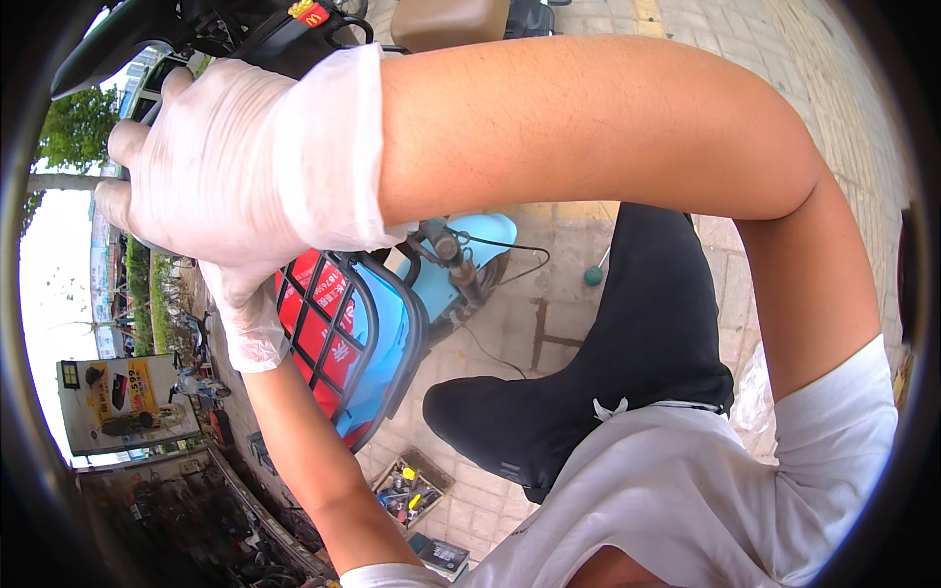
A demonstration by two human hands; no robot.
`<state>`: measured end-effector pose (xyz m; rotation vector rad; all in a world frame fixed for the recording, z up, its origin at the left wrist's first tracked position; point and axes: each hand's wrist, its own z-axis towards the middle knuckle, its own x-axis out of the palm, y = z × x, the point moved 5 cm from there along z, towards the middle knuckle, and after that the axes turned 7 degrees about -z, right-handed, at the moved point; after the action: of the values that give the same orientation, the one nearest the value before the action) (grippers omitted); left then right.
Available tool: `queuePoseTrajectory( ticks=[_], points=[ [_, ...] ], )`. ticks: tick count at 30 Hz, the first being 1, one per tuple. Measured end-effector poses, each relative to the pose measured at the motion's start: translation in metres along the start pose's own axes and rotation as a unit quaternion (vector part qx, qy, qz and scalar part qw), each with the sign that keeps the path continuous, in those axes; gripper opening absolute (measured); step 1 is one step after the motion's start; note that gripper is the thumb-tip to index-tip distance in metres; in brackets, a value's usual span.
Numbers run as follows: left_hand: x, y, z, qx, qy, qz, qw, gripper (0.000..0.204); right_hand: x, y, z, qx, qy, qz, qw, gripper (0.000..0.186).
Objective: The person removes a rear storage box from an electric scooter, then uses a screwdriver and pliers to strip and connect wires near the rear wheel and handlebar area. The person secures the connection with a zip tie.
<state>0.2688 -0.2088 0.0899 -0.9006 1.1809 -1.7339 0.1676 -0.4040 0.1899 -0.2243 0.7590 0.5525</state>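
My right hand (235,157), in a thin white glove, reaches across from the right to the upper left with its back toward the camera. Its fingers curl over the black handlebar (108,49) of a blue electric scooter (461,260); what they hold is hidden. My left hand (250,314), also gloved, comes up from below and sits directly under the right hand, mostly covered by it. Just below both hands is the scooter's black wire basket (392,343) with a red panel inside.
A small open box of tools (412,485) lies on the brick paving (549,323) beside my bent knee in black trousers (608,382). A green-handled tool (595,275) lies on the paving. A billboard (123,397) and parked bikes are at the left.
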Motion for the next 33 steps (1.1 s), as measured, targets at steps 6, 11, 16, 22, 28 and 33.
queuePoseTrajectory(
  ticks=[6, 11, 16, 22, 28, 33],
  points=[
    [-0.003, -0.005, 0.004, 0.042, 0.016, 0.061, 0.997, 0.071, -0.021, 0.011, 0.021, -0.005, 0.168, -0.018, 0.986, 0.046],
    [-0.018, -0.01, -0.019, -0.032, 0.038, 0.432, 0.9, 0.053, -0.017, 0.009, 0.029, 0.096, 0.152, -0.015, 0.984, 0.059],
    [-0.032, 0.002, -0.033, -0.02, 0.069, 0.605, 0.793, 0.059, -0.028, 0.014, 0.015, 0.086, 0.062, -0.01, 0.994, 0.054],
    [-0.036, 0.002, -0.038, -0.035, 0.061, 0.616, 0.785, 0.072, -0.046, 0.018, 0.004, 0.077, -0.007, 0.061, 0.995, 0.044],
    [-0.032, 0.003, -0.038, -0.036, 0.039, 0.621, 0.782, 0.063, -0.036, 0.011, 0.02, 0.161, 0.017, 0.15, 0.975, 0.044],
    [-0.032, 0.004, -0.038, -0.033, 0.031, 0.615, 0.787, 0.061, -0.027, 0.015, 0.02, 0.092, -0.081, 0.107, 0.987, 0.044]
  ],
)
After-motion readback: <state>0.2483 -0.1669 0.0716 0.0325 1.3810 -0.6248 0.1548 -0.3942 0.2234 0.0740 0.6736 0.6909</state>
